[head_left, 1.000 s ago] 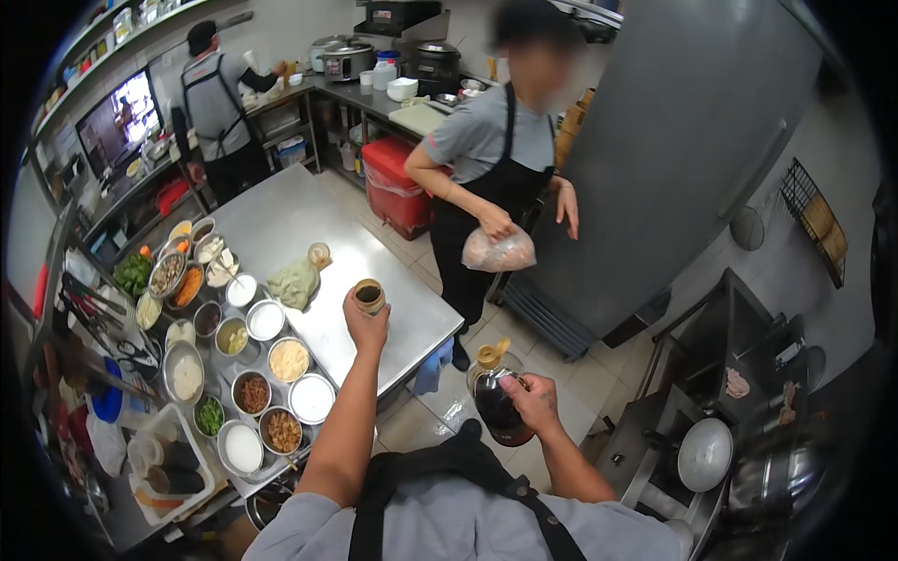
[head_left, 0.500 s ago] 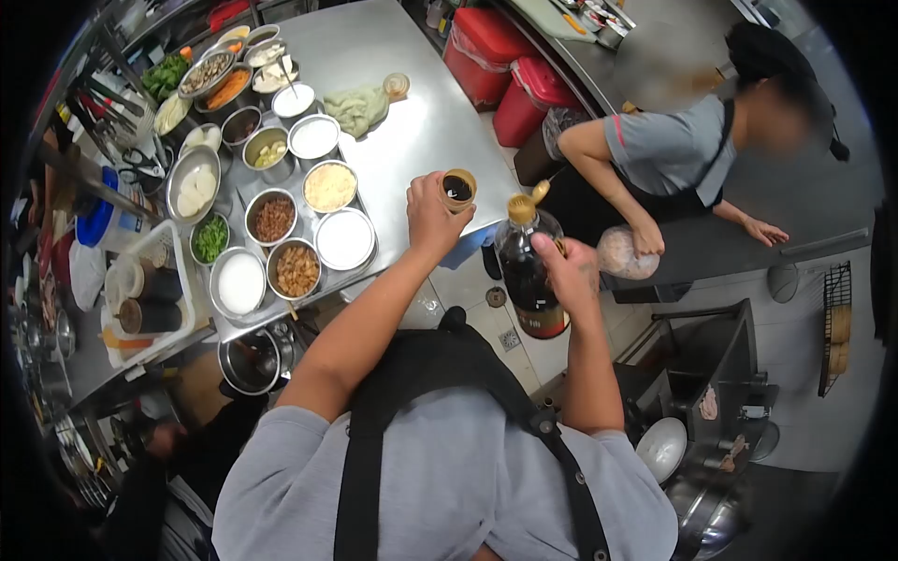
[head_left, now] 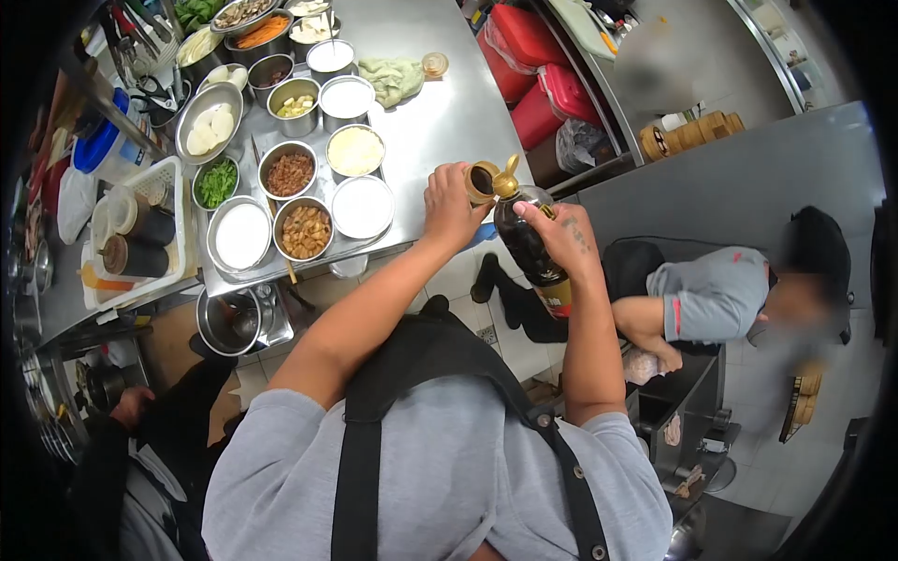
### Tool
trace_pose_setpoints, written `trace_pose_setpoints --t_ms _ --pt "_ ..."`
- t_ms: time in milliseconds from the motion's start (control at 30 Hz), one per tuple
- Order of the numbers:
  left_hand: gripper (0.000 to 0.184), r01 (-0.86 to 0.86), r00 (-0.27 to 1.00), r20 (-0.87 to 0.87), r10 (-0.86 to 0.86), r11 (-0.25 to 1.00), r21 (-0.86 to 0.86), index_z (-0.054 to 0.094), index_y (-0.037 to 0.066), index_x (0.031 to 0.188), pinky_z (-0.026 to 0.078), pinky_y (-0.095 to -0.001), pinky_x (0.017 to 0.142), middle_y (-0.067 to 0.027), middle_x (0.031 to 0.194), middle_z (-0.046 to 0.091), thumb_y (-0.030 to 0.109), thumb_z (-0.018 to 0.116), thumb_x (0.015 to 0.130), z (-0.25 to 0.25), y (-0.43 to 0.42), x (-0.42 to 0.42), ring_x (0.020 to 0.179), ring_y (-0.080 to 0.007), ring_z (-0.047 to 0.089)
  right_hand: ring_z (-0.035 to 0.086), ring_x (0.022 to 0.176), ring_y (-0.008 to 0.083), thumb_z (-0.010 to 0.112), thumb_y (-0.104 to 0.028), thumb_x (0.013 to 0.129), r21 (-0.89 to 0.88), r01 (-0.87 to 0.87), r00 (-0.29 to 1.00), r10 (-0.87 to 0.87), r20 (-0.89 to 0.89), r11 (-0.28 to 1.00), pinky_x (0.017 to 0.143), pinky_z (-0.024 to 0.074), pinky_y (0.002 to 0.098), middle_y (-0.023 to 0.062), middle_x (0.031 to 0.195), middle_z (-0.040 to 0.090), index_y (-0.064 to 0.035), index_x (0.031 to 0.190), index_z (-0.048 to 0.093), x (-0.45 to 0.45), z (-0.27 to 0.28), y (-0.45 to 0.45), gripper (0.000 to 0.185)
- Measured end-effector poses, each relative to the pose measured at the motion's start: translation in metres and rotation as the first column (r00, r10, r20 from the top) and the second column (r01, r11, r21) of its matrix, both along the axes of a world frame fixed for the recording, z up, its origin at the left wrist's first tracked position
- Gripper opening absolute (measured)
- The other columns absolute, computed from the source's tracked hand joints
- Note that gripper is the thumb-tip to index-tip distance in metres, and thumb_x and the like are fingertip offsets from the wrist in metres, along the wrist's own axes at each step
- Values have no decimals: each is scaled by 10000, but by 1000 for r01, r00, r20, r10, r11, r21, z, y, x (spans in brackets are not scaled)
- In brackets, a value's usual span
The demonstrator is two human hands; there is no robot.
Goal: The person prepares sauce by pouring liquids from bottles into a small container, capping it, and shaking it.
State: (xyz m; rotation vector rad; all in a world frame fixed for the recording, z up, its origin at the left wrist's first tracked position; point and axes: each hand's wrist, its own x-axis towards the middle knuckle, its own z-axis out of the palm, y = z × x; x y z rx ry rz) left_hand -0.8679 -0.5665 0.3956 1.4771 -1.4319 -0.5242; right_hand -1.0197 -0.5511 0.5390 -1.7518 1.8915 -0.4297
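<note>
My left hand (head_left: 453,208) is wrapped round a small tan-rimmed cup (head_left: 481,181) with dark liquid in it, tipped towards the right. In my right hand (head_left: 567,236) is a large soy sauce bottle (head_left: 527,241) with dark contents and a red label low down. Its yellow flip cap (head_left: 506,183) stands open, and the bottle leans so that its mouth is at the cup's rim. Whether liquid is flowing cannot be made out. Both hands are just off the edge of the steel table (head_left: 426,126).
Left on the table stand bowls of chopped meat (head_left: 305,232), greens (head_left: 217,182) and white powder (head_left: 239,234). A green cloth (head_left: 391,80) and a small jar (head_left: 435,64) lie behind. A co-worker (head_left: 716,292) bends at right; another person (head_left: 131,407) is lower left. Red bins (head_left: 566,93) stand beyond.
The bottle has come up and left, tilting its mouth to the cup, which now tips towards it. The view has shifted. The co-worker at right has moved lower and bends down with the bag.
</note>
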Motion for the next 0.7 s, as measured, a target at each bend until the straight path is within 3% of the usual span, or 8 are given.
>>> trace_pose_setpoints --t_ms 233,433,700 --pt "731 -11 1000 -6 11 1000 -8 432 71 1282 376 -481 974 -144 1234 466 202 850 698 1 0 1 1182 -362 446 554 539 224 749 -491 788 48 -28 990 34 -137 998 594 469 403 206 588 580 117 735 654 14 22 3 618" --pt "734 3 1000 -12 -3 1000 3 433 66 1290 374 -478 983 -145 1239 469 205 848 702 0 0 2 1188 -363 444 632 583 268 742 -497 801 80 -23 991 34 -133 997 622 492 399 211 626 619 93 772 686 9 18 -1 593" --pt "742 11 1000 15 -11 1000 -10 429 73 1294 374 -484 972 -144 1249 473 214 846 696 -1 0 4 1200 -364 446 649 607 288 742 -513 797 105 -22 985 39 -167 994 640 501 401 217 655 636 109 765 662 13 24 -3 628"
